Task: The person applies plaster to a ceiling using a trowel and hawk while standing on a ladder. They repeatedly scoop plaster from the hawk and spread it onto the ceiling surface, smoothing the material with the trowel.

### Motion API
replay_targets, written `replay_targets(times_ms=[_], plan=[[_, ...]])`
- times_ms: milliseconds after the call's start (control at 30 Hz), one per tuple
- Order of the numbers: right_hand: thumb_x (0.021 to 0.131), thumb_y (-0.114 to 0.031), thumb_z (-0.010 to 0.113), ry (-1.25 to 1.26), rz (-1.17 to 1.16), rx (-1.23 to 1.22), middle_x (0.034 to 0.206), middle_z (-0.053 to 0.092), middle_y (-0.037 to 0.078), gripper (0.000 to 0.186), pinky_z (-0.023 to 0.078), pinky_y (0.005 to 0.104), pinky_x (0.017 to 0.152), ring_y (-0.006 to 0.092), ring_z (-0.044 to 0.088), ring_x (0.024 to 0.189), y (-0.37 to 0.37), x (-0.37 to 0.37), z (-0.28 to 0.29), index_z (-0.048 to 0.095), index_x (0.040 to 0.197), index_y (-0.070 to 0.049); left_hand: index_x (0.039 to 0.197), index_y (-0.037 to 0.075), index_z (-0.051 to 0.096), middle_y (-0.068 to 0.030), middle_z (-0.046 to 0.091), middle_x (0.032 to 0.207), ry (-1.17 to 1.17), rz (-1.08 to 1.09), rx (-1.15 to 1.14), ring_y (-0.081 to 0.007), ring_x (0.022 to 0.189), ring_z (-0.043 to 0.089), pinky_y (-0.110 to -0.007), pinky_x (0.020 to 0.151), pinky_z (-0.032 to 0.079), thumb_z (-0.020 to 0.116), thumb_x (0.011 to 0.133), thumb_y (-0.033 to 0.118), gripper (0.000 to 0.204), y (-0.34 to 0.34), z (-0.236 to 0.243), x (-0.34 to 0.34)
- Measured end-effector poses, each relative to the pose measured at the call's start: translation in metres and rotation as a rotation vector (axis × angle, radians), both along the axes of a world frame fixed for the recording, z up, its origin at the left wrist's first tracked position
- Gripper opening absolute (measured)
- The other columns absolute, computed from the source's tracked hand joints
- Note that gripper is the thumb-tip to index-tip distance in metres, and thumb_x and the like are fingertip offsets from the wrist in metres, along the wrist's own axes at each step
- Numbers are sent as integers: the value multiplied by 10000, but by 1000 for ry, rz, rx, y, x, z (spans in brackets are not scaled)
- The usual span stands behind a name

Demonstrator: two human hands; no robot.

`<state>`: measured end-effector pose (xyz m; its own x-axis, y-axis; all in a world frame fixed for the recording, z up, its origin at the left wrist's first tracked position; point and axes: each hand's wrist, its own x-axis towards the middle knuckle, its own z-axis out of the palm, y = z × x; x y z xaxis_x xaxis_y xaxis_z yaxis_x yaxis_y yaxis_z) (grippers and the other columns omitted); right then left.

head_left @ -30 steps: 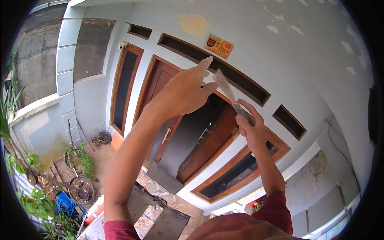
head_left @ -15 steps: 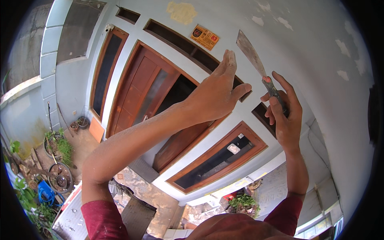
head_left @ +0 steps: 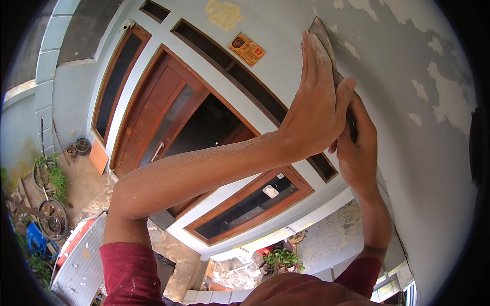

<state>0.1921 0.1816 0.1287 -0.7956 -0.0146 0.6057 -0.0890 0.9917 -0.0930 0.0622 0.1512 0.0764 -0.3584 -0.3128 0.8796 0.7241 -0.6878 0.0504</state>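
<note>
I am holding the scraper (head_left: pixel 321 29) raised before the pale wall (head_left: pixel 393 76), its tip pointing up.
My right hand (head_left: pixel 360 158) is clamping the dark handle (head_left: pixel 353 127), presumably to steer the tool. My left hand (head_left: pixel 316 109) is lying open along the blade (head_left: pixel 328 41), fingers straight and together, thumb apart, apparently bracing it; whether the palm is pressing, or the blade is touching the wall, I cannot tell. My left forearm (head_left: pixel 204 166) is slanting across from a bent elbow, while my right forearm (head_left: pixel 377 219) is rising steeply. Flaked patches (head_left: pixel 449 97) are showing at upper right; a brown door (head_left: pixel 153 109) is standing beyond my left forearm.
</note>
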Motion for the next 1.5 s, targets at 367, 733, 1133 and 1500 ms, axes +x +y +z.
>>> replay_targets(times_ms=[367, 733, 1133, 1500], plan=[[799, 194, 501, 150, 62, 390, 1363, 579, 174, 721, 523, 339, 988, 279, 603, 1284, 9, 6, -2, 521, 1483, -32, 1601, -68, -92, -357, -9, 1669, 4, -67, 119, -485, 1550, 132, -434, 1251, 210, 369, 1096, 115, 707, 11, 11, -9], [857, 159, 571, 413, 136, 576, 1358, 642, 232, 521, 520, 387, 1031, 350, 646, 1255, 12, -33, -17, 621, 1362, 40, 1598, -105, 51, -278, 641, 906, -202, 17, 189, -312, 744, 662, -371, 730, 516, 419, 1057, 31, 668, 10, 18, -22], [922, 31, 643, 572, 173, 471, 1232, 737, 153, 370, 555, 371, 958, 270, 714, 1130, 7, -61, -33, 689, 1289, 12, 1582, -123, 89, -275, 646, 917, -143, 147, 273, -353, 778, 680, -397, 715, 514, 474, 1030, 50, 695, -5, 15, -48], [895, 155, 582, 541, 169, 370, 1293, 690, 222, 469, 550, 383, 1003, 323, 683, 1204, -9, -54, -49, 632, 1348, 43, 1564, -160, 73, -385, 600, 1158, -109, 214, 96, -492, 1091, 637, -485, 981, 483, 513, 1008, 14, 730, -34, -1, -44]])
